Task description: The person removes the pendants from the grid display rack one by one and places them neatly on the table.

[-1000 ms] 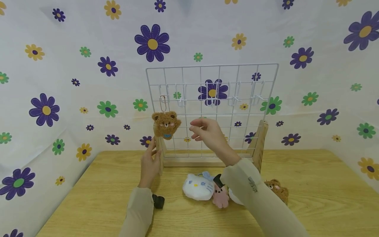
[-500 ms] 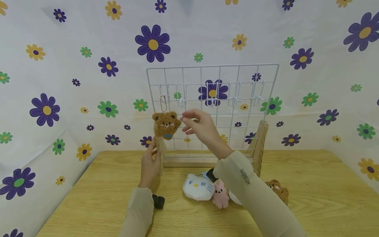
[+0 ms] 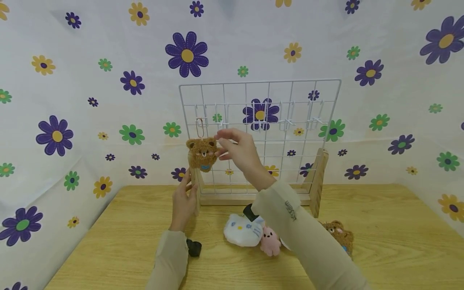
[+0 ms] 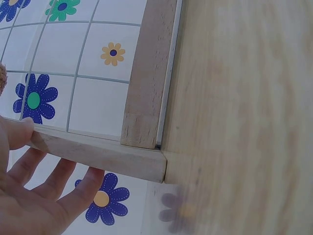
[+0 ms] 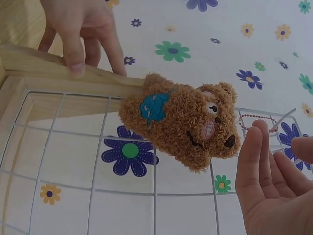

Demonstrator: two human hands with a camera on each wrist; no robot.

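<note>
A brown plush bear keychain (image 3: 203, 154) with a blue patch hangs by its bead chain (image 5: 258, 117) from a hook at the left of the white wire grid rack (image 3: 235, 141). My left hand (image 3: 183, 201) grips the rack's left wooden post (image 4: 98, 152), thumb on one side and fingers on the other. Beside the bear is my right hand (image 3: 239, 153), its fingers loosely bent with nothing between them. In the right wrist view its fingers (image 5: 252, 161) are close to the bear's head and overlap the chain; whether they touch the bear I cannot tell.
More white hooks (image 3: 286, 121) line the grid to the right. On the wooden table (image 3: 108, 249) lie a white cat plush (image 3: 242, 230), a pink plush (image 3: 270, 241) and another brown bear (image 3: 340, 235). My right sleeve partly covers a further white plush. Flowered cloth stands behind.
My right hand has moved left and slightly up, from the middle of the grid to the hanging bear's side. The left hand stays on the post.
</note>
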